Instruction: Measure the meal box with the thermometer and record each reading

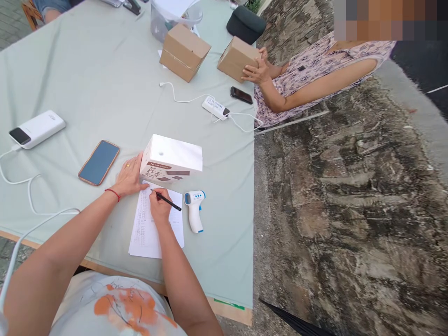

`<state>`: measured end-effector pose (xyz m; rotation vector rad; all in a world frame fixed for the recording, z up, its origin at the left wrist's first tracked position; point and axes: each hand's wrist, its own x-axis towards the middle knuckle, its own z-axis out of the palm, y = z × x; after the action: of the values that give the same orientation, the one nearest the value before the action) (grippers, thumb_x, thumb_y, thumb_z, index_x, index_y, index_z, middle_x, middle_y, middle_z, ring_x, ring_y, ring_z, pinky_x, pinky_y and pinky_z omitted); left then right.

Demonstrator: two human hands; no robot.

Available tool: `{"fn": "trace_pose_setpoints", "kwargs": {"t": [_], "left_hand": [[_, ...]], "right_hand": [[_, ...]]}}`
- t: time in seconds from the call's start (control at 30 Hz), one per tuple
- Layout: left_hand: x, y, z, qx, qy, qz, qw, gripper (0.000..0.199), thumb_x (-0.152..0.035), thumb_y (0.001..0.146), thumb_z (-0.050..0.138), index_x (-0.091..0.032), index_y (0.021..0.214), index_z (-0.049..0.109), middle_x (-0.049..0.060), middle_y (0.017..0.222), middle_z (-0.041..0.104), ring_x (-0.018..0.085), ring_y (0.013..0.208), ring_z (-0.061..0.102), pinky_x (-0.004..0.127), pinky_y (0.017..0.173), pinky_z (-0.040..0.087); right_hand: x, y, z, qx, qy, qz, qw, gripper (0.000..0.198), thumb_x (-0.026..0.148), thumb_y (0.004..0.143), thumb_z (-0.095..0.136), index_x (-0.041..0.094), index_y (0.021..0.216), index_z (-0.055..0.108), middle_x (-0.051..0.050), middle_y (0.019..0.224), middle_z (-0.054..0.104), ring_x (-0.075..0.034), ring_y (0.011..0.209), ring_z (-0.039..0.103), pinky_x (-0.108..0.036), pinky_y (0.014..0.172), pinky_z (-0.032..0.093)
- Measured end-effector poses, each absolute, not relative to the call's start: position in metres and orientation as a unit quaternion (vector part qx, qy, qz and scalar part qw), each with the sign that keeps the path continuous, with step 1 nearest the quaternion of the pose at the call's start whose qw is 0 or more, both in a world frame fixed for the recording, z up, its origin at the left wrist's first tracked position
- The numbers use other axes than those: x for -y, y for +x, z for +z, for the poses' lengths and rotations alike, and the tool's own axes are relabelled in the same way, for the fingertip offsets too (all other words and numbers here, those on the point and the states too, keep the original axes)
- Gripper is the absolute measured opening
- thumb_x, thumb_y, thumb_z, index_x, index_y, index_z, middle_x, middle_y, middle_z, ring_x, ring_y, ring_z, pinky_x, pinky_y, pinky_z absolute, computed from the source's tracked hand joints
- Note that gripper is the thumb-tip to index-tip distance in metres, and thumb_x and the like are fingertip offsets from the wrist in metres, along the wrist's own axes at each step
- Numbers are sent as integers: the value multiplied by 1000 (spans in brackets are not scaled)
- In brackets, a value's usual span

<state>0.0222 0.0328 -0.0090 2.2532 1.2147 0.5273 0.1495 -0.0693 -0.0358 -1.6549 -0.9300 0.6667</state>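
Observation:
My right hand is closed around a black pen, its tip near the top of a sheet of paper with rows of small writing. Flat on the table lies my left hand, fingers stretched along the left side of a white box with brown print. The left thumb reaches the paper's top edge. Just right of the paper is a white and blue infrared thermometer. A smartphone in an orange-brown case rests left of my left hand.
A white power bank with a cable lies at left, another white device with cables farther back. Across the table, a person's hands hold a cardboard box. Nearby are another cardboard box, a black phone and a dark case.

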Motion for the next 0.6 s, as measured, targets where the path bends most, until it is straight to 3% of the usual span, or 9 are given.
{"fn": "trace_pose_setpoints", "kwargs": {"t": [0.47, 0.6], "left_hand": [[-33, 22, -9, -447, 832, 199, 261, 118, -34, 68, 76, -19, 157, -1, 17, 156, 33, 37, 144, 31, 55, 119, 23], [-33, 21, -11, -439, 838, 202, 255, 109, -34, 73, 68, -15, 157, 2, 18, 156, 33, 36, 145, 31, 54, 120, 22]], "right_hand": [[70, 148, -35, 381, -701, 269, 540, 15, 36, 76, 50, 22, 73, 55, 2, 66, 57, -15, 63, 50, -28, 62, 45], [70, 149, -35, 387, -695, 273, 542, 16, 36, 74, 51, 21, 72, 55, 2, 64, 56, -15, 61, 50, -29, 61, 44]]}}
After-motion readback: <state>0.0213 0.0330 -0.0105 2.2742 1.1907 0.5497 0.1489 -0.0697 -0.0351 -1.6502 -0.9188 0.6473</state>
